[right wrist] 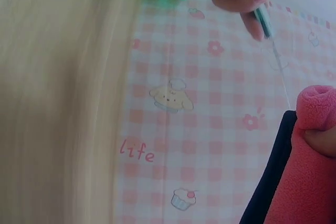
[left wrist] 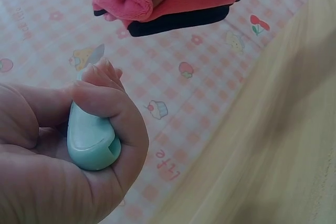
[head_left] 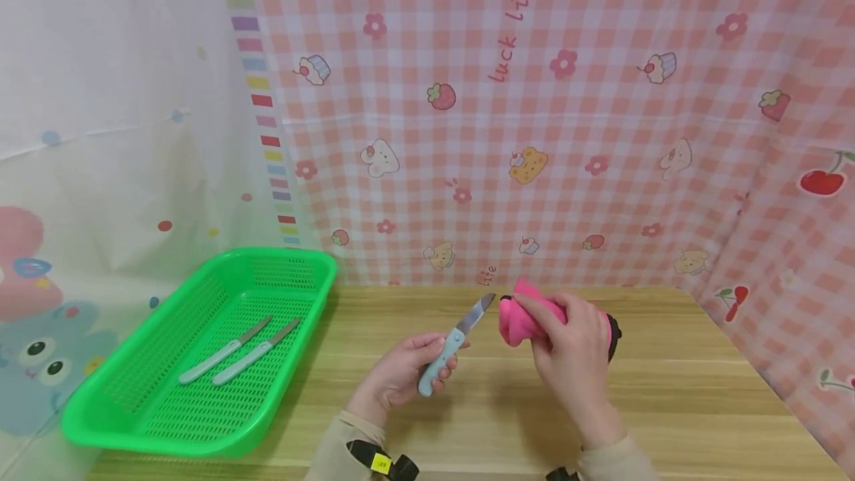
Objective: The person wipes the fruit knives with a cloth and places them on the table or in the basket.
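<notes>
My left hand (head_left: pixel 415 368) grips a small knife (head_left: pixel 436 367) by its pale blue-green handle, with the blade pointing up and to the right. In the left wrist view the butt of the knife handle (left wrist: pixel 93 142) shows between curled fingers and palm. A bunched pink cloth (head_left: pixel 522 321) with dark edging is pinched in my right hand (head_left: pixel 576 355), just right of the blade tip. The right wrist view has the pink cloth (right wrist: pixel 310 177) near the blade; whether they touch, I cannot tell. Two similar knives (head_left: pixel 230 362) lie in the green basket (head_left: pixel 320 273).
The basket stands at the left of the wooden table (head_left: pixel 481 436). Behind the table hangs a pink checked curtain (head_left: pixel 414 125). A white patterned sheet (head_left: pixel 133 177) covers the left side.
</notes>
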A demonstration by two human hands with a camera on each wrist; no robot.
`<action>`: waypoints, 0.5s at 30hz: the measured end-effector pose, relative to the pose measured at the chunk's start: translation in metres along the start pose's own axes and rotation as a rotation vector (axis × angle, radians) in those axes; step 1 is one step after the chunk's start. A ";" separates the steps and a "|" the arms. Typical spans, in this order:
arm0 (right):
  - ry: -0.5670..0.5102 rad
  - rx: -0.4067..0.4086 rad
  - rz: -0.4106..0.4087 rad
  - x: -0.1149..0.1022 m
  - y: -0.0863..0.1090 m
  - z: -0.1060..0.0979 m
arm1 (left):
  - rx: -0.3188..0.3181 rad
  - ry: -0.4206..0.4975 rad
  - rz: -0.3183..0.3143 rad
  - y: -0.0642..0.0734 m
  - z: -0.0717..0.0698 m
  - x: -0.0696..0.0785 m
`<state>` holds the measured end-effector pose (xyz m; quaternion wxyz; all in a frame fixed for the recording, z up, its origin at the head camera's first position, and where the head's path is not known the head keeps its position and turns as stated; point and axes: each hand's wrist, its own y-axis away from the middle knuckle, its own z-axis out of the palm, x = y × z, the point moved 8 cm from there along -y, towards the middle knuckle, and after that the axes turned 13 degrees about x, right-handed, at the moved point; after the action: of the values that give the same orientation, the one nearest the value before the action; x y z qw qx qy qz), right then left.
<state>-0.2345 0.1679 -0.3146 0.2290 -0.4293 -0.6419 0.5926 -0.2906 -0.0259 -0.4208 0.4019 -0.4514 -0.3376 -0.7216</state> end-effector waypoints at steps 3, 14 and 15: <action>-0.024 -0.016 -0.010 -0.007 0.003 0.002 | -0.013 0.000 0.004 0.000 0.001 0.000; -0.085 -0.069 -0.099 -0.035 0.013 0.015 | 0.006 -0.011 0.026 0.000 0.001 0.000; -0.087 -0.070 -0.106 -0.036 0.013 0.017 | 0.003 -0.009 0.027 0.000 0.001 0.000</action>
<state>-0.2249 0.1276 -0.3225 0.2166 -0.3764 -0.6935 0.5749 -0.2904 -0.0251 -0.4207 0.4106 -0.4587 -0.3343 -0.7136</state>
